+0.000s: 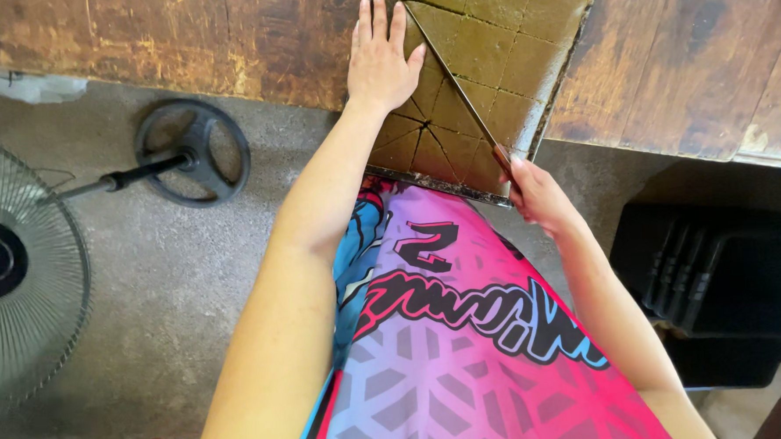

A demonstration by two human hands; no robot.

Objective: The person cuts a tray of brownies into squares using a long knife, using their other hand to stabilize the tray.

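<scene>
Head view looked down on a worn wooden tabletop (181, 44) whose near edge ran just past the person's waist. A metal tray (540, 121) jutted over that edge, filled with a greenish-brown slab (488, 48) scored into squares and triangles. The left hand (382, 57) lay released, fingers flat, on the tray's left side. The right hand (537, 194) was clenched around the handle of a long knife (455, 85), its blade lying slantwise across the slab. Left of the person, bare floor (174, 282) held a fan (15, 262) and its round base (193, 152); a black crate (717, 267) stood close at right.
</scene>
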